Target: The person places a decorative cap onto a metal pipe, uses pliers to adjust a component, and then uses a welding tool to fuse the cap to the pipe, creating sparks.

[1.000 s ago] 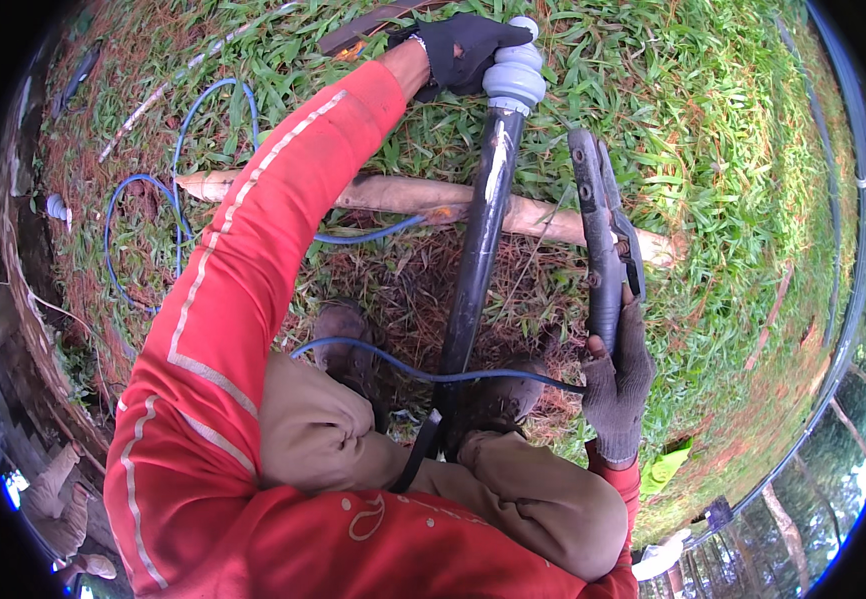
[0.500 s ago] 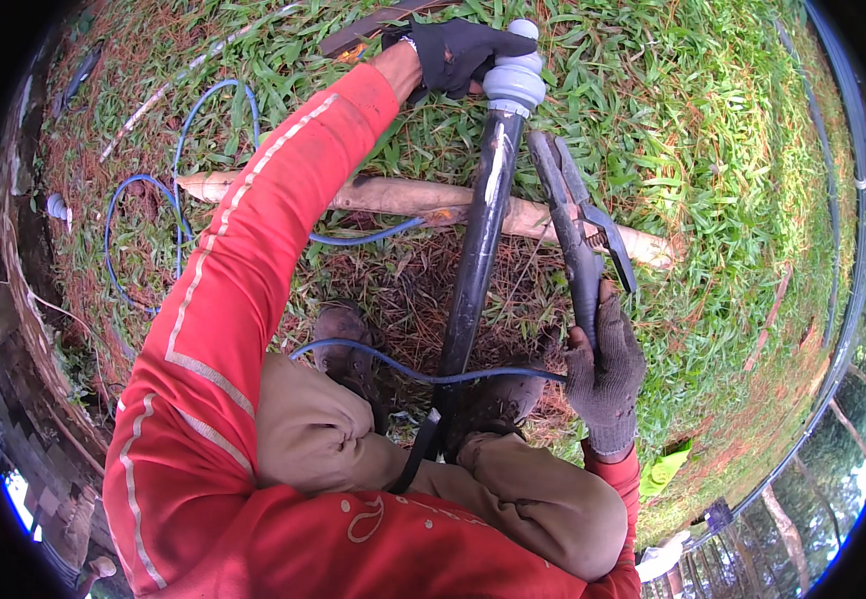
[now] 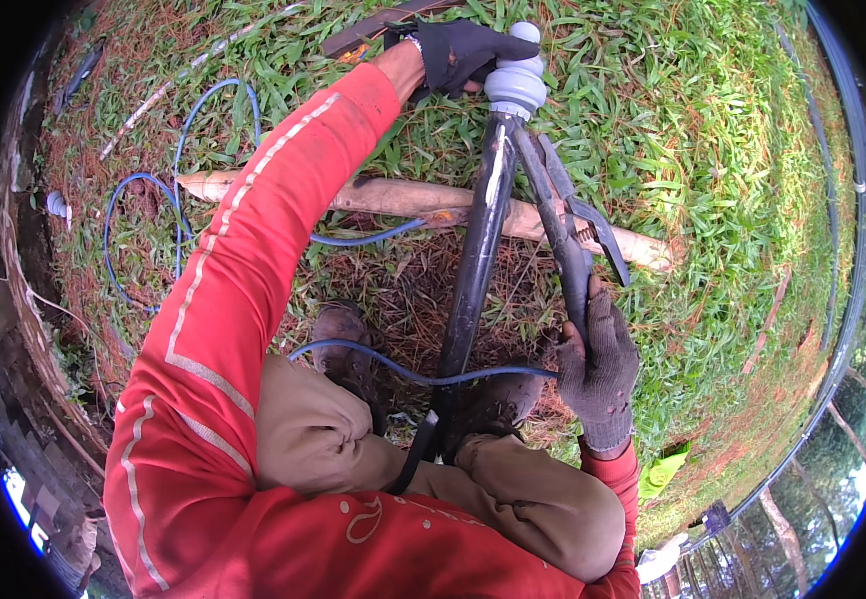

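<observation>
My left hand (image 3: 453,55), in a dark glove, is closed on the grey knobbed finial (image 3: 516,85) at the far end of a black metal pole (image 3: 481,225). The pole runs toward me between my boots, a pale scrape along its upper part. My right hand (image 3: 601,364), in a brown-grey knit glove, grips the handle of a dark welding electrode holder (image 3: 565,220) with a spring and lever. Its jaws lie against or very close to the pole just below the finial; contact is hard to tell. A blue cable (image 3: 433,379) leads to my right hand.
A peeled wooden log (image 3: 398,195) lies crosswise under the pole on the grass. More blue cable (image 3: 181,150) loops at the left, near a thin pale stick (image 3: 168,90). A dark flat bar (image 3: 378,25) is at the far edge, and a yellow-green leaf (image 3: 663,469) at the right.
My right hand has moved the electrode holder slightly left, bringing its jaws to the pole below the finial. My left hand stays on the finial.
</observation>
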{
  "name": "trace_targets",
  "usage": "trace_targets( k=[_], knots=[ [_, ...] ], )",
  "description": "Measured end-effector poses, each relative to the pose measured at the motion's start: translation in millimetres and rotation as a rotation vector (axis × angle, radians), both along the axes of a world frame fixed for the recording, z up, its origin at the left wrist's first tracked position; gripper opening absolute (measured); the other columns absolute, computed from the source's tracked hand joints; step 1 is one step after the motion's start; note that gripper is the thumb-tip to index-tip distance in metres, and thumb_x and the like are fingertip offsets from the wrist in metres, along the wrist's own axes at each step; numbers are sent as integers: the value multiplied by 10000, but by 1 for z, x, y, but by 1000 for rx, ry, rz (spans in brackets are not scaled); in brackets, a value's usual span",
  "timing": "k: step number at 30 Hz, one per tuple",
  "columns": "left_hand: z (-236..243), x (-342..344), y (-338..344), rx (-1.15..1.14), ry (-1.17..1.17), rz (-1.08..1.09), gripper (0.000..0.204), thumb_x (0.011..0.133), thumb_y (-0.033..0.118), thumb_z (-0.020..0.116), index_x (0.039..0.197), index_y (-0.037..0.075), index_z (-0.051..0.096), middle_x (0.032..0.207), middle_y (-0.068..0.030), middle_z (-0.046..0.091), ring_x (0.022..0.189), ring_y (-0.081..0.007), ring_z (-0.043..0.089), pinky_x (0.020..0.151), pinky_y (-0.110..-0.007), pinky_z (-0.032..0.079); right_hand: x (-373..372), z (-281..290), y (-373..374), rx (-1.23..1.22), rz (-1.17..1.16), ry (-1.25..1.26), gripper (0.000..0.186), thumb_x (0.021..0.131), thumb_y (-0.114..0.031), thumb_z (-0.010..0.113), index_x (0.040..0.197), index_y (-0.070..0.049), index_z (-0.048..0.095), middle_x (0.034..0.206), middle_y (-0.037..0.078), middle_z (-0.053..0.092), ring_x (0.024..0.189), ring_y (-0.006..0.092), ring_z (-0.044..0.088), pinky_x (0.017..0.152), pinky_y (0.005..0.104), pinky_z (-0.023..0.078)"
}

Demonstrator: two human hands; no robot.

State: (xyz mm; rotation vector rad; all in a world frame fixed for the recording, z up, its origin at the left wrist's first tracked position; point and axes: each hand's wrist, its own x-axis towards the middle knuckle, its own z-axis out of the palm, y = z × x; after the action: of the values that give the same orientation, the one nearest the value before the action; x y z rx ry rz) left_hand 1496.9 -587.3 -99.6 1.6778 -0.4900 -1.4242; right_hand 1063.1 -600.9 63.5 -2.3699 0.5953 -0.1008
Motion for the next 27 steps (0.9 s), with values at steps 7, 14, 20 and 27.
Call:
trace_targets(
  k=[7,14,20,27],
  knots=[
    [0,-2,0,11,-6,34,429,1020,529,744,1212,152,814,890,65,755,626,-12,548,557,-217,378,6,2,1,-29,-11,71,707,920,-30,651,1611,27,510,1063,252,664,858,430,694,779,475,585],
    [7,-7,1,-14,15,72,443,1006,552,756,1200,159,827,925,59,770,672,-10,563,582,-216,401,3,-2,-2,-43,16,17,704,918,-23,644,1605,45,506,1077,261,674,867,430,696,784,466,589],
    [14,-6,2,91,-104,22,471,987,579,764,1195,163,833,987,66,785,708,-5,570,610,-208,397,-5,-4,2,-108,-20,-89,699,911,-11,653,1588,82,506,1074,268,672,886,433,695,807,464,584],
    [32,-7,3,114,-229,-60,520,980,654,728,986,138,790,613,48,489,480,-70,316,469,-304,223,-5,-12,0,-59,8,-44,707,909,-12,658,1595,69,508,1063,260,668,873,430,688,805,470,581]
  ],
)
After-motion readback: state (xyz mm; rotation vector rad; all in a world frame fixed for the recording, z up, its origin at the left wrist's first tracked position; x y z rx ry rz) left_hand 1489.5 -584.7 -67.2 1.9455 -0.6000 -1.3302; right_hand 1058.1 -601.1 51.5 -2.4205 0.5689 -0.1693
